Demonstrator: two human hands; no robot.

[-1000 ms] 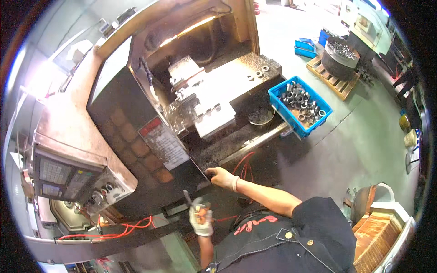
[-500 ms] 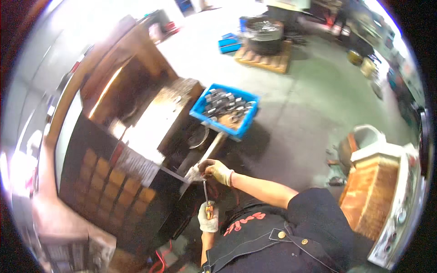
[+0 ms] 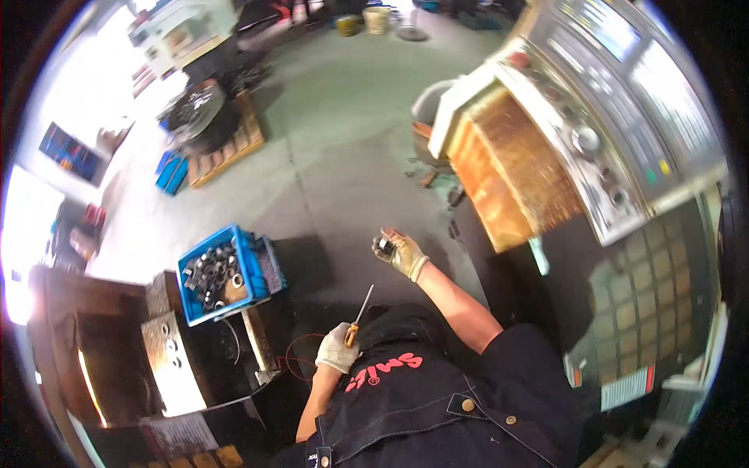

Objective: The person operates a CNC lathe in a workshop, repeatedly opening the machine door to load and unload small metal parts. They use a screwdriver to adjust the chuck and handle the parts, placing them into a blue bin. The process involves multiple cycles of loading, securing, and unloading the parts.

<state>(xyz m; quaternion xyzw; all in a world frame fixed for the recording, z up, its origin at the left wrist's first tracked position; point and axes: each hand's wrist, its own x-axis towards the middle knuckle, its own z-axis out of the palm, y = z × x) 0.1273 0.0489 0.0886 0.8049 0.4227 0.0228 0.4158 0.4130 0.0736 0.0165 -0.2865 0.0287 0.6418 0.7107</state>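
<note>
My left hand (image 3: 335, 349), in a pale work glove, is closed around the orange handle of a screwdriver (image 3: 352, 335). Its thin metal shaft points up and away from me, and nothing touches the tip. To the right and farther out, my gloved right hand (image 3: 407, 257) has its fingers curled round a small dark metal ring part (image 3: 385, 246), which shows a shiny edge. The two hands are apart, both in front of my dark apron (image 3: 437, 390). Left of them stands a blue crate (image 3: 251, 269) holding many similar dark metal rings.
At the lower left is an open machine bay with a bright metal ledge (image 3: 175, 366) bearing several rings. A machine control panel (image 3: 581, 140) rises on the right above a rusty-brown bin (image 3: 507, 179). A large dark drum on a wooden pallet (image 3: 228, 148) stands far left.
My view has swung right, away from the left machine toward the control panel. The right hand has separated from the left and moved outward with the ring part. The screwdriver stays in my left hand.
</note>
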